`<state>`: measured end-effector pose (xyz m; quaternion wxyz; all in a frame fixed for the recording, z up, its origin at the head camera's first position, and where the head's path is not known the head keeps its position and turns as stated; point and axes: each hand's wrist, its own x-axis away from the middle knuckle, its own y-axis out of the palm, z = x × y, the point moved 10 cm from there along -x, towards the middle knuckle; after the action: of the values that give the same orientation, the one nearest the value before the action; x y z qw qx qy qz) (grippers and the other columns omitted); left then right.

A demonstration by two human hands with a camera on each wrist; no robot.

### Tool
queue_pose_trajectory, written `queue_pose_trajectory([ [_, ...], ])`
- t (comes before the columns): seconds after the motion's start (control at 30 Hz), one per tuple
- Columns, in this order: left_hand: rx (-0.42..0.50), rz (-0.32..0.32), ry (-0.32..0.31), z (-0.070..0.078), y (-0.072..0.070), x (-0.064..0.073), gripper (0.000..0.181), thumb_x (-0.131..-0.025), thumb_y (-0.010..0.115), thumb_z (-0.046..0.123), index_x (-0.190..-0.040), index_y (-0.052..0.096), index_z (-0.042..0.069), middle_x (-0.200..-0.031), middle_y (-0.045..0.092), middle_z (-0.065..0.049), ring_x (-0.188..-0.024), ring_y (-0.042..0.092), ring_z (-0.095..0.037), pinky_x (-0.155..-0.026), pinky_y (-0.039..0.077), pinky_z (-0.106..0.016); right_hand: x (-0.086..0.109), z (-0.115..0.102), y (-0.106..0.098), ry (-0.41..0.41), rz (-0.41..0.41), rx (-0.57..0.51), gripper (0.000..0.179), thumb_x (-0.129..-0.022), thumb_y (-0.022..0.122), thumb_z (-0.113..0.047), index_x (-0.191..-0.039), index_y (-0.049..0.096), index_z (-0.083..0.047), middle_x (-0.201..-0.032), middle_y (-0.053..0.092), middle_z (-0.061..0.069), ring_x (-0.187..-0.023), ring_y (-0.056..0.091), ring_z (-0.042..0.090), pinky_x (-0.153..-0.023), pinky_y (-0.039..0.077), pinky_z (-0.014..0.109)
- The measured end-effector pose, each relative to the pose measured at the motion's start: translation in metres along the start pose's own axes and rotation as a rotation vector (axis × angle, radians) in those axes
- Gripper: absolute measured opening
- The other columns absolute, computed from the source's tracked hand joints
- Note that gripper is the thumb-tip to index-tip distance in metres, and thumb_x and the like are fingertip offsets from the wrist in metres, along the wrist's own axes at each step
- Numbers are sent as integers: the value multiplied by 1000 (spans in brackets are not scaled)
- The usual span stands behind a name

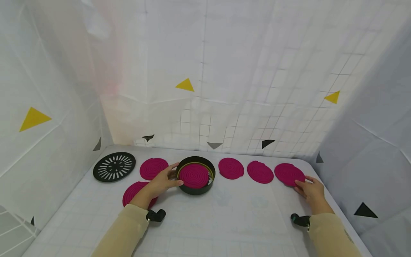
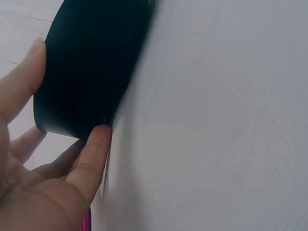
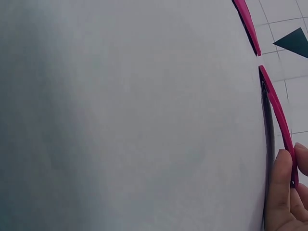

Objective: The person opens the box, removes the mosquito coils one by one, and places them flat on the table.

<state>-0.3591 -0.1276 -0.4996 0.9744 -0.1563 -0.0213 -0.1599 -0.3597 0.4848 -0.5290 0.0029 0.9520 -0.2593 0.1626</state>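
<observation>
A round dark coil holder (image 1: 196,191) with a yellow inner line stands on the table, and a pink spiral mosquito coil (image 1: 194,176) lies in it. My left hand (image 1: 162,181) grips the holder's left side; in the left wrist view the thumb is on its dark wall (image 2: 86,67) and a fingertip is at its lower edge. At the far right, my right hand (image 1: 310,190) pinches the near edge of another pink mosquito coil (image 1: 289,174). The right wrist view shows this coil (image 3: 278,108) edge-on, its held side raised off the table.
Two pink coils (image 1: 231,168) (image 1: 260,172) lie between the holder and my right hand. On the left are another coil (image 1: 153,168) and one (image 1: 133,192) partly hidden by my left forearm. A black slotted lid (image 1: 114,167) lies far left. White sheeting (image 1: 237,71) encloses the table.
</observation>
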Motion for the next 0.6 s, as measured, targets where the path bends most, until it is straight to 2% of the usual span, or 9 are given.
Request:
queue_pose_trajectory([
  [0.17,-11,-5,1,0,0,0,92,-85,81,32,-159,28,23,-156,39,-16,-145,34,-37,-111,35,-58,0,1,-3,3,-5,37,79,-91,69,2,-157,25,-4,-117,50,14,-65,68,5,-70,59,25],
  [0.4,-19,-2,8,0,0,0,93,-84,82,34,-159,28,23,-156,39,-16,-145,34,-37,-111,35,-57,3,-3,-2,-23,-45,23,80,-91,69,4,-156,23,2,-100,54,6,-66,69,7,-71,59,25],
  [0.6,2,-6,2,-1,1,-1,93,-84,82,32,-159,28,23,-156,39,-16,-146,33,-37,-112,35,-57,3,-2,-2,-26,-39,80,79,-91,70,0,-155,24,4,-126,45,24,-63,68,5,-68,59,24],
])
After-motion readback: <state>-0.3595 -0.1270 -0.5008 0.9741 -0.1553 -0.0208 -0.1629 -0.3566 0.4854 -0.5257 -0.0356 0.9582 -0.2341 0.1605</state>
